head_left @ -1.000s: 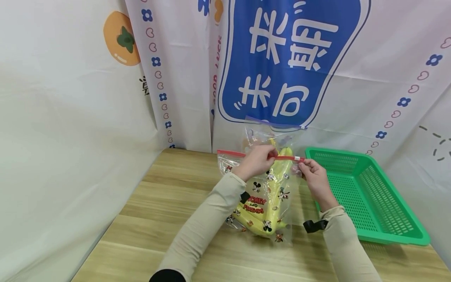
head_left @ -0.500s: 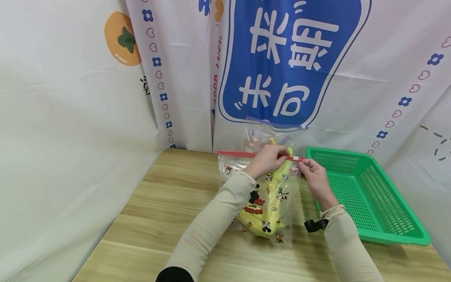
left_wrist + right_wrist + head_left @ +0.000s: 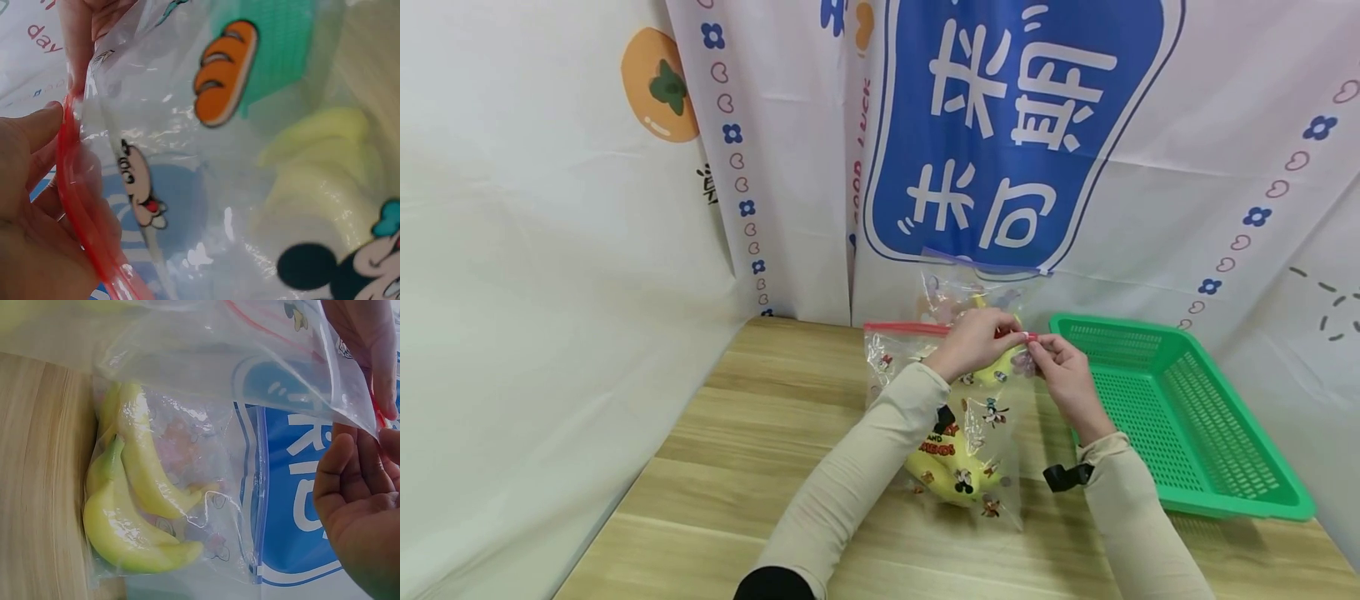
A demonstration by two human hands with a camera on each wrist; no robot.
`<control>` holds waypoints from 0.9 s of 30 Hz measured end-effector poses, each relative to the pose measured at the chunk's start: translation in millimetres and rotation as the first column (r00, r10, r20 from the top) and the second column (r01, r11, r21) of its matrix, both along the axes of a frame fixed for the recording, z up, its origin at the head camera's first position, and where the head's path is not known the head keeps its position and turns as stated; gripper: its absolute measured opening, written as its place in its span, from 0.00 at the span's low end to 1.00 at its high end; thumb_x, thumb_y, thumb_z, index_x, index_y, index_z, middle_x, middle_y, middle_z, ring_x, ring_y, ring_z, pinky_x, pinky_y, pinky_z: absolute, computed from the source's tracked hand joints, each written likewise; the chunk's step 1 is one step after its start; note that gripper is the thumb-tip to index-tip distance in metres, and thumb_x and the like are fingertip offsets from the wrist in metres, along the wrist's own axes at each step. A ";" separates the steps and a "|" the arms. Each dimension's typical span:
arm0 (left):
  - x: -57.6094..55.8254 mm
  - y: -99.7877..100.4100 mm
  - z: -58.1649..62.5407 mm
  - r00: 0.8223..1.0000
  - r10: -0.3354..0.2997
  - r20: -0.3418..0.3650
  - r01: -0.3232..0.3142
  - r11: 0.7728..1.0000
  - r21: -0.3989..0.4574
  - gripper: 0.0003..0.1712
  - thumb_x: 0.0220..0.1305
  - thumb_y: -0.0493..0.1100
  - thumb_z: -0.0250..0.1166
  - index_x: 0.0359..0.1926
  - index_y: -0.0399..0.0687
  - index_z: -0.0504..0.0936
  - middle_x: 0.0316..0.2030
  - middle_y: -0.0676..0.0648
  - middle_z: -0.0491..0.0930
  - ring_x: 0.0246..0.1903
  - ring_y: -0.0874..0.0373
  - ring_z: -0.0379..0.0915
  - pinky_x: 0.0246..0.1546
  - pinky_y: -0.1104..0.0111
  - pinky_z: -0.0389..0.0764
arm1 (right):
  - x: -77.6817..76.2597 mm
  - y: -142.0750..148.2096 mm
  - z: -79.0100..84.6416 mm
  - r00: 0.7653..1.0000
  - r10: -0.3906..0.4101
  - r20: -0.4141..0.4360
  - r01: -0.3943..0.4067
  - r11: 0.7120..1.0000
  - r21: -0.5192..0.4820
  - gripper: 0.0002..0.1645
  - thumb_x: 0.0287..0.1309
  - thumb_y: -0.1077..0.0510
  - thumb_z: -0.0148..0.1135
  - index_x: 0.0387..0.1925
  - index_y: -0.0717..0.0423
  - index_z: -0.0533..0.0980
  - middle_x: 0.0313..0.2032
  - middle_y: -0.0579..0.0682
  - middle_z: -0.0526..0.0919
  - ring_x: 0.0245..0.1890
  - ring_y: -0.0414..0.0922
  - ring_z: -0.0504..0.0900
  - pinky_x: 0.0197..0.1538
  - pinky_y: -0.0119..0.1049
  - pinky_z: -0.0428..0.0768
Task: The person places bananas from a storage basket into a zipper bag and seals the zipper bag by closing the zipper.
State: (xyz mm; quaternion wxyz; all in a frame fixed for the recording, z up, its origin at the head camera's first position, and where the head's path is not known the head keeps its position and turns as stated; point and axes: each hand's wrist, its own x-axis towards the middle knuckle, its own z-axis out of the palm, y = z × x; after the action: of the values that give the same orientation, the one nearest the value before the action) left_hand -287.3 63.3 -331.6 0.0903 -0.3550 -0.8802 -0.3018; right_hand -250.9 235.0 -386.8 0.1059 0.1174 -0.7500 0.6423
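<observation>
A clear zip bag (image 3: 992, 454) with a red zip strip (image 3: 902, 328) and cartoon prints is held up off the wooden table by its top edge. Yellow bananas (image 3: 331, 181) show through its plastic. My left hand (image 3: 973, 343) pinches the zip near its right end, around the slider, which its fingers mostly hide. At the strip's right end, my right hand (image 3: 1070, 379) pinches the bag's corner, its fingertips almost touching the left ones. Behind stands a second zip bag (image 3: 187, 444) with a purple zip, holding bananas (image 3: 128, 531).
To the right, a green plastic basket (image 3: 1213, 503) stands on the wooden table (image 3: 722, 467). Behind the table hangs a white printed cloth (image 3: 797, 167) with a blue sign, and the purple-zip bag leans near it.
My left hand has slid right along the red zip until close to the right hand. The right hand has barely moved and keeps its hold on the corner.
</observation>
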 end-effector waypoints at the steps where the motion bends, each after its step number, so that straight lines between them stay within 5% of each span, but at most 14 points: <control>1: 0.3 0.2 0.0 1.000 0.003 -0.005 -0.003 1.000 -0.002 0.10 0.67 0.50 0.59 0.37 0.52 0.83 0.28 0.60 0.78 0.27 0.69 0.71 0.29 0.79 0.70 | -0.1 -0.4 0.1 1.000 -0.001 -0.004 0.001 1.000 -0.001 0.20 0.68 0.51 0.52 0.47 0.66 0.70 0.32 0.38 0.83 0.32 0.34 0.80 0.38 0.27 0.79; 5: 2.3 1.0 -0.8 1.000 0.017 -0.019 -0.017 1.000 -0.007 0.09 0.67 0.50 0.59 0.34 0.52 0.82 0.26 0.61 0.76 0.26 0.68 0.70 0.27 0.78 0.69 | 0.1 -2.7 0.4 0.999 0.001 -0.034 -0.002 1.000 -0.019 0.13 0.68 0.54 0.51 0.44 0.61 0.71 0.29 0.41 0.83 0.29 0.36 0.81 0.36 0.28 0.79; 16: 5.7 2.9 -1.6 0.998 0.048 -0.050 -0.050 0.997 -0.055 0.07 0.68 0.49 0.58 0.37 0.54 0.80 0.31 0.59 0.75 0.29 0.68 0.70 0.29 0.78 0.70 | 0.4 -7.8 -0.1 0.987 -0.055 -0.149 0.055 0.998 0.000 0.15 0.69 0.58 0.50 0.44 0.70 0.70 0.33 0.46 0.82 0.27 0.37 0.78 0.31 0.27 0.77; 27: -2.4 -8.5 -9.1 0.999 0.012 -0.047 -0.013 1.000 -0.019 0.06 0.67 0.46 0.60 0.34 0.51 0.79 0.26 0.57 0.74 0.25 0.65 0.69 0.26 0.77 0.69 | 3.4 -3.2 -0.3 0.986 -0.113 -0.118 0.115 0.993 0.012 0.19 0.69 0.55 0.50 0.44 0.71 0.69 0.30 0.44 0.77 0.28 0.36 0.74 0.31 0.25 0.76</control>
State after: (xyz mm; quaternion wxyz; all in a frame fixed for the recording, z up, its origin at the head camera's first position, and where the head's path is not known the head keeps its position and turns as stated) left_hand -289.7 54.8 -340.7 0.1095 -0.3575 -0.8829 -0.2842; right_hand -247.4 231.7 -387.1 0.1855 0.1127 -0.7538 0.6202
